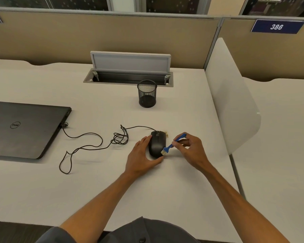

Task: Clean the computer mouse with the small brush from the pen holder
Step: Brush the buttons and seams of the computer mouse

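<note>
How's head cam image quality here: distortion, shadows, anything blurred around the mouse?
Head view: wide-angle bending shows in the curved partition top and desk edges; lighting is soft and even, with faint shadows beside the mouse and the right hand; brush bristles and left hand read sharp; no glare on the laptop.

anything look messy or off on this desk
Yes: small brownish crumbs lie on the desk beside the mouse, at its front right, and the mouse cable is bunched in a tangle to its left.

Even, soft overhead light, faint shadows, sharp focus, edges bowed.
</note>
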`<state>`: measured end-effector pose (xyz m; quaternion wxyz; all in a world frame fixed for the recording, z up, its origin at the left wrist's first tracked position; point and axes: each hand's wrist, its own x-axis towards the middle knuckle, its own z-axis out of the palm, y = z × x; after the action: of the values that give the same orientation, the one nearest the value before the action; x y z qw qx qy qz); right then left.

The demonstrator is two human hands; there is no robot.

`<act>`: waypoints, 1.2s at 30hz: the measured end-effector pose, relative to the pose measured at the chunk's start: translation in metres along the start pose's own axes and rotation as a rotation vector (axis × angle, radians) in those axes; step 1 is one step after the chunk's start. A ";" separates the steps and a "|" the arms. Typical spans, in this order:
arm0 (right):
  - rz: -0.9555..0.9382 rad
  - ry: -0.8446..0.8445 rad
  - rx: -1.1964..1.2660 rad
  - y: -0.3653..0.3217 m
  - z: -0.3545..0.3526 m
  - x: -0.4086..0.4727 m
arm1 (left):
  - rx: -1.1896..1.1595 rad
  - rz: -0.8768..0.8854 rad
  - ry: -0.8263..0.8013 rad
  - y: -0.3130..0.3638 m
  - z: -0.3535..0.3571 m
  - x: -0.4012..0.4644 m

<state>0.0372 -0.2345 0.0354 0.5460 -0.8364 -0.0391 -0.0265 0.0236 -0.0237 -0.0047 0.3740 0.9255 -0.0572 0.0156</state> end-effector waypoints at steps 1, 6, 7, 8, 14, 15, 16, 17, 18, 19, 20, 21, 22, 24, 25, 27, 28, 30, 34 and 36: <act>0.009 0.023 0.011 0.001 -0.001 0.004 | -0.004 0.001 0.006 0.000 0.000 0.000; 0.031 0.130 -0.004 0.001 -0.008 0.030 | -0.008 0.001 0.015 0.000 0.000 0.000; 0.033 0.142 -0.008 -0.001 -0.008 0.034 | -0.012 0.002 0.013 -0.001 0.000 0.000; 0.037 0.155 -0.006 -0.003 -0.007 0.038 | -0.015 0.002 0.011 -0.001 0.000 0.000; 0.082 -0.037 -0.027 -0.012 0.002 0.049 | -0.012 -0.026 -0.016 0.000 0.000 0.001; 0.099 -0.047 -0.051 -0.010 0.004 0.049 | -0.012 -0.027 -0.021 0.000 0.000 0.001; 0.109 -0.027 -0.065 -0.008 0.006 0.050 | -0.012 -0.028 -0.022 0.000 0.000 0.001; 0.108 0.010 -0.071 -0.007 0.007 0.051 | -0.014 -0.027 -0.017 0.000 0.000 0.000; 0.103 0.050 -0.077 -0.006 0.007 0.053 | -0.016 -0.025 -0.010 0.000 -0.001 0.000; 0.102 0.090 -0.088 -0.005 0.007 0.055 | -0.017 -0.024 -0.006 0.001 -0.001 0.000; 0.107 0.126 -0.104 -0.005 0.007 0.058 | -0.015 -0.023 -0.006 0.001 -0.002 0.000; 0.112 0.155 -0.118 -0.005 0.007 0.060 | -0.013 -0.023 -0.008 0.001 -0.002 0.000; 0.113 0.178 -0.123 -0.006 0.007 0.062 | -0.010 -0.025 -0.014 0.001 -0.002 0.000; 0.105 0.188 -0.100 -0.009 0.006 0.063 | -0.008 -0.031 -0.025 0.001 -0.002 0.000; 0.098 0.161 -0.075 -0.010 0.005 0.063 | -0.009 -0.030 -0.025 0.001 -0.002 0.000; 0.107 0.049 -0.046 -0.010 0.005 0.062 | -0.008 -0.024 -0.022 0.001 -0.002 0.000; 0.125 -0.003 -0.055 -0.009 0.005 0.062 | -0.008 -0.023 -0.021 0.001 -0.002 0.000; 0.159 -0.012 -0.097 -0.005 0.007 0.061 | -0.010 -0.021 -0.010 0.001 -0.002 0.000; 0.156 0.161 -0.153 -0.005 0.006 0.063 | -0.007 -0.021 -0.012 0.001 -0.002 -0.001; 0.110 0.176 -0.118 -0.012 0.007 0.065 | -0.006 -0.026 -0.019 0.001 -0.002 0.000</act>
<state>0.1010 -0.2207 0.0486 0.4977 -0.8625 0.0565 -0.0720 0.0233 -0.0234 -0.0025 0.3762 0.9252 -0.0488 0.0016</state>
